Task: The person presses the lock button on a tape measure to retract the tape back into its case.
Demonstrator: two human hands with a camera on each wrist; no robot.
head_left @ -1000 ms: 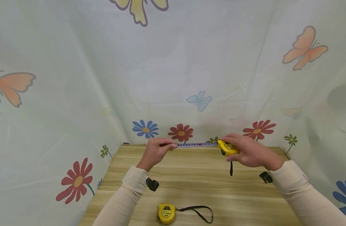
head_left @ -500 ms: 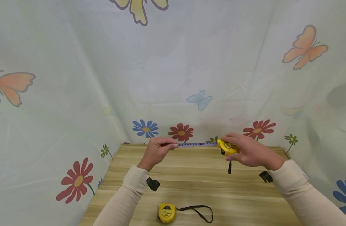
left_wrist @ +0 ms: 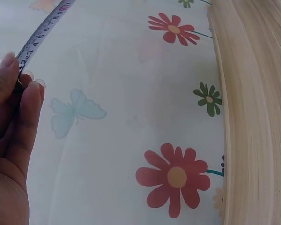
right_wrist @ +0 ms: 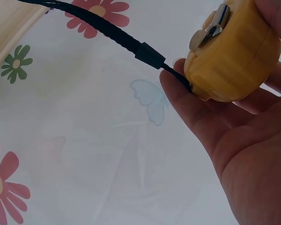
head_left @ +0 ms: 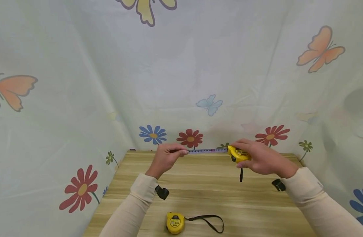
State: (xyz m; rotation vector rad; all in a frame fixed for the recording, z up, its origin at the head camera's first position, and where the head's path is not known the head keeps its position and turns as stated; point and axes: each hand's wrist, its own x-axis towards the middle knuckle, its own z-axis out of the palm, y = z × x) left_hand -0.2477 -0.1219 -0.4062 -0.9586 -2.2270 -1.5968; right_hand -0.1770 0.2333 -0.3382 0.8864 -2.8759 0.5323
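Observation:
My left hand (head_left: pixel 166 158) pinches the free end of a white tape blade (head_left: pixel 206 151) between thumb and fingertips. The blade runs level to the right, into the mouth of a yellow tape measure (head_left: pixel 238 154) that my right hand (head_left: pixel 262 158) grips by its case. In the left wrist view, the printed numbers on the blade (left_wrist: pixel 40 35) rise away from the fingertips. From the right wrist, the case (right_wrist: pixel 236 51) shows its metal clip and a black wrist strap (right_wrist: pixel 107 30) hanging from it. Both hands are held over the far part of the table.
A second yellow tape measure (head_left: pixel 175 223) lies on the wooden table (head_left: pixel 217 194) near its front, its black strap (head_left: pixel 211 223) looped to the right. A white curtain (head_left: pixel 169 75) printed with flowers and butterflies surrounds the table at the back and sides.
My left hand has shifted slightly to the right, so the stretch of blade between the hands is a little shorter. The right hand and the second tape measure have hardly moved.

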